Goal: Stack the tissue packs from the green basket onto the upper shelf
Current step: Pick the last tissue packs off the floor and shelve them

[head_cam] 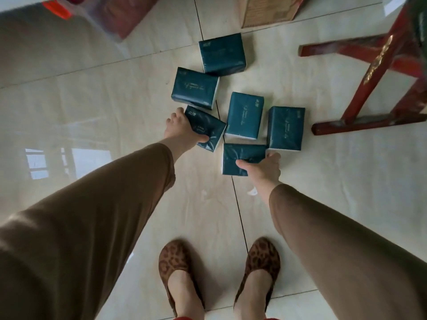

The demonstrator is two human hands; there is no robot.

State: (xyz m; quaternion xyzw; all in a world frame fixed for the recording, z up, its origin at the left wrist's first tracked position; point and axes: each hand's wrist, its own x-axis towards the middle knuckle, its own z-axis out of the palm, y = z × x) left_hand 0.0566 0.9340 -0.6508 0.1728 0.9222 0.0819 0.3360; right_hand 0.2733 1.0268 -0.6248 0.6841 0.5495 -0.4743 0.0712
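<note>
Left hand [182, 128] grips teal tissue pack [209, 129], frame centre; right hand [265, 167] grips second pack [242, 158]; gold lettering unreadable.

Red wooden stool [379, 72] at right, on tiled floor [92, 107]. Cardboard box [268, 12] at top. Leopard-print slippers [178, 271] at bottom.

Glossy pale floor tiles [92, 107] mirror a window at left, the dark green tissue packs [222, 53] wear shiny, crinkled plastic film, the upper-right stool [369, 72] is red-painted wood, and the leopard-print slippers [176, 269] look like soft matt cloth.
</note>
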